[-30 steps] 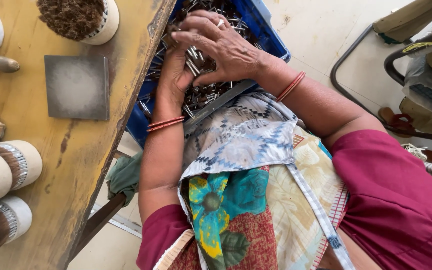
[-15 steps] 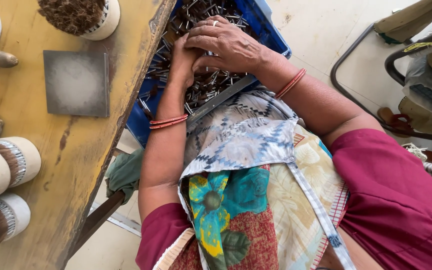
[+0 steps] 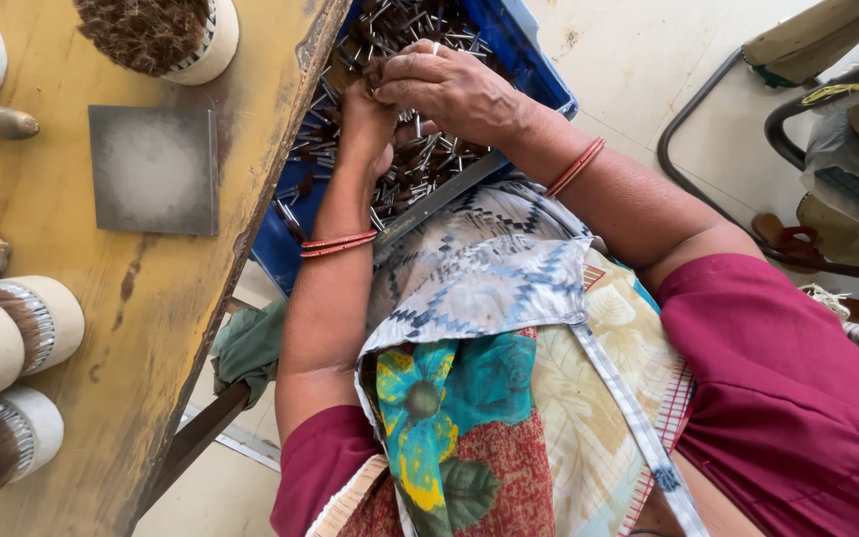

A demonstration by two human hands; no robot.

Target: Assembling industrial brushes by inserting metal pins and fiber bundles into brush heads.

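Both hands work together over a blue crate (image 3: 539,75) of small metal pieces (image 3: 420,159)

The left hand (image 3: 368,119) and right hand (image 3: 454,89) are curled shut, seemingly pinching a few pieces between them, though the grip is hidden; the pieces look stiff, light and loose, best pinched by their thin shafts, beside the table (image 3: 72,239)

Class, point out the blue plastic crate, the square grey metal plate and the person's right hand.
Blue plastic crate (image 3: 539,75), head view, right rim.
Square grey metal plate (image 3: 154,169), head view, centre of face.
Right hand (image 3: 449,89), head view, back of hand.
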